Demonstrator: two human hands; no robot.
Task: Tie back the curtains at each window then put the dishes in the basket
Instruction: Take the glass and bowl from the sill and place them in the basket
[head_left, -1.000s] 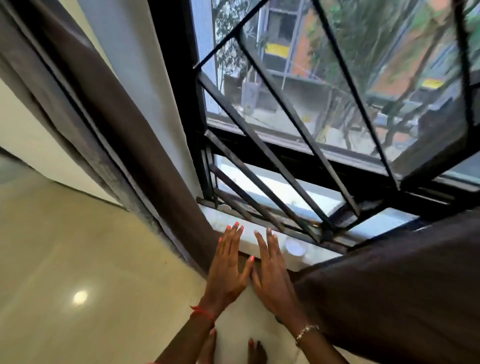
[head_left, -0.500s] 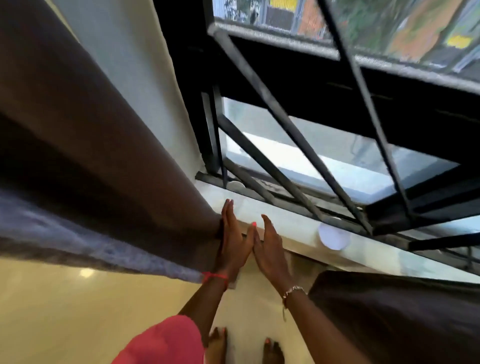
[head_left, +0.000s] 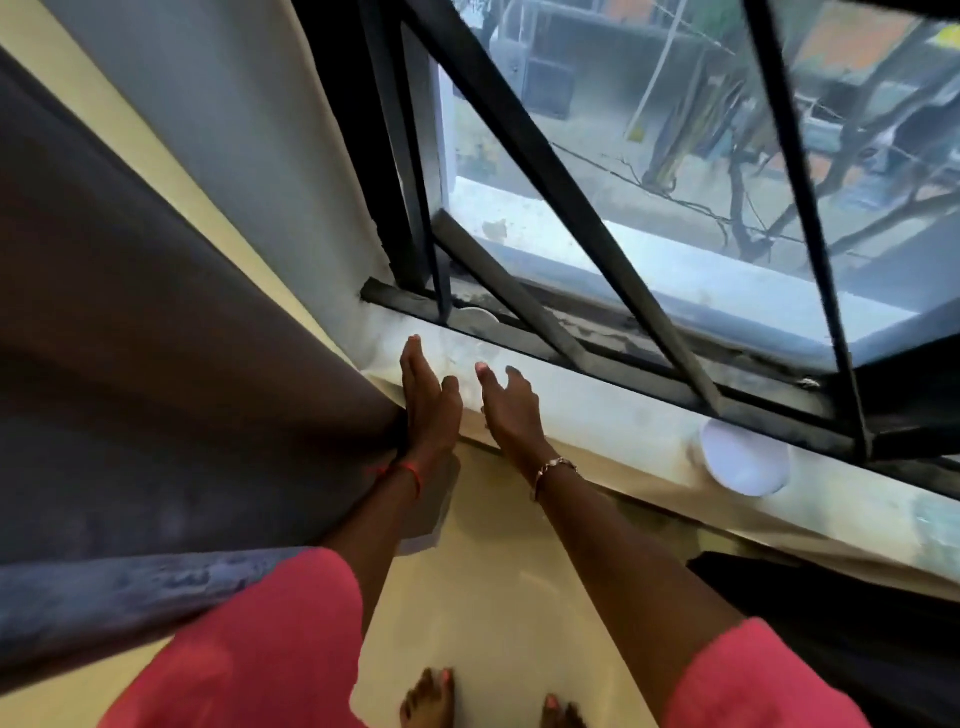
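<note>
The left curtain (head_left: 171, 322) is a heavy, matte dark-brown cloth falling in broad smooth folds; its lower part shows a grey-blue, velvety nap. It hangs left of the window and meets the left end of the sill (head_left: 613, 415). The left hand (head_left: 428, 405) is flat with straight, closed fingers, its outer edge against the fabric, gripping nothing. The right hand (head_left: 511, 408) is just beside it over the sill, fingers loosely spread, holding nothing. The sill is pale, glossy stone. A round white disc (head_left: 745, 457) lies on it, well right of the hands. Black, flat metal bars (head_left: 524, 156) cross the glass diagonally. A second dark curtain (head_left: 831, 613) hangs at lower right.
</note>
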